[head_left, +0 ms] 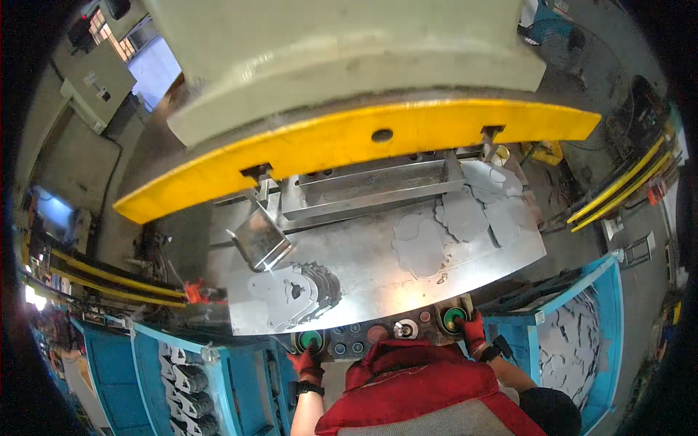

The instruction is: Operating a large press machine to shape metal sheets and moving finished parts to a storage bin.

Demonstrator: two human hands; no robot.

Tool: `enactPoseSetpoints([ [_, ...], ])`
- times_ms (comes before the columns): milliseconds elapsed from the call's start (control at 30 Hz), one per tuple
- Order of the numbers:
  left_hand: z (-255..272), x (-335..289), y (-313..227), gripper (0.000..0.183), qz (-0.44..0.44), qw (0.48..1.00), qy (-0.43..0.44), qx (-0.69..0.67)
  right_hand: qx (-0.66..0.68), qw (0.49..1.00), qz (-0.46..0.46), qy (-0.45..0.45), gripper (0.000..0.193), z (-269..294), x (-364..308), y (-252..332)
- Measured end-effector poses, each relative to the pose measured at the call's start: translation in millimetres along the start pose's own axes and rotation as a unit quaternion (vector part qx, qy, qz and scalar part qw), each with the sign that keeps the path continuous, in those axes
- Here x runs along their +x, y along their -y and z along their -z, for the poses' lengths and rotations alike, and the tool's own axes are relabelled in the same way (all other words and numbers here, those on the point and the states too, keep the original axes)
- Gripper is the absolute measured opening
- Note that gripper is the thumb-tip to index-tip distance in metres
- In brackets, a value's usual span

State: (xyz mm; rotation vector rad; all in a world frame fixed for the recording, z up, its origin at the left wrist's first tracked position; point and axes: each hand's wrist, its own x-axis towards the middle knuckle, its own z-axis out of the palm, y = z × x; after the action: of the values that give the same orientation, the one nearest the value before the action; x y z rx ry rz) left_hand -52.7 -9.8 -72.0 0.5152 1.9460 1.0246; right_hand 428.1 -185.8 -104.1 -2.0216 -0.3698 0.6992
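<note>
My left hand (308,365), in a red glove, is at the left green push button (310,341) of a control panel (352,341). Its fingers look apart and hold nothing. At the panel's other end my right hand (474,336), gloved the same, reaches onto the right green push button (454,318), fingers apart. Beyond the panel lies a steel press table (356,261). A stack of flat cut metal plates (294,292) sits at its left, and loose flat plates (420,245) overlap at its right.
A yellow press beam (382,136) spans above a steel die (374,190). An angled metal piece (260,236) stands left of the die. Blue bins with stacked parts (190,385) and plates (571,349) flank me. Yellow rails (618,185) run at the sides.
</note>
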Motion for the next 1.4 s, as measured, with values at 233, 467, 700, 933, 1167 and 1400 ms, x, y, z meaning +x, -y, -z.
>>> enactPoseSetpoints([
  [233, 23, -57, -55, 0.072, -0.014, 0.984, 0.142, -0.104, 0.039, 0.988, 0.048, 0.144, 0.068, 23, -9, 77],
  [467, 65, -109, -119, 0.060, -0.070, 0.987, 0.048, -0.136, -0.023, 0.976, 0.211, 0.051, 0.024, 53, 45, 59],
  [700, -10, -208, -280, 0.038, -0.337, 0.902, 0.262, -0.071, -0.159, 0.954, 0.215, 0.139, 0.036, 1, -4, 139],
  [933, -165, -218, -357, 0.033, -0.259, 0.835, 0.479, -0.085, 0.039, 0.982, 0.085, 0.162, 0.036, 4, -14, 171],
  [1167, -272, -175, -378, 0.031, -0.204, 0.838, 0.497, -0.095, -0.076, 0.981, 0.167, 0.062, 0.028, 18, -37, 217],
  [1400, -248, -189, -375, 0.038, -0.164, 0.841, 0.491, -0.157, -0.207, 0.883, 0.420, 0.029, 0.054, -25, -28, 277],
])
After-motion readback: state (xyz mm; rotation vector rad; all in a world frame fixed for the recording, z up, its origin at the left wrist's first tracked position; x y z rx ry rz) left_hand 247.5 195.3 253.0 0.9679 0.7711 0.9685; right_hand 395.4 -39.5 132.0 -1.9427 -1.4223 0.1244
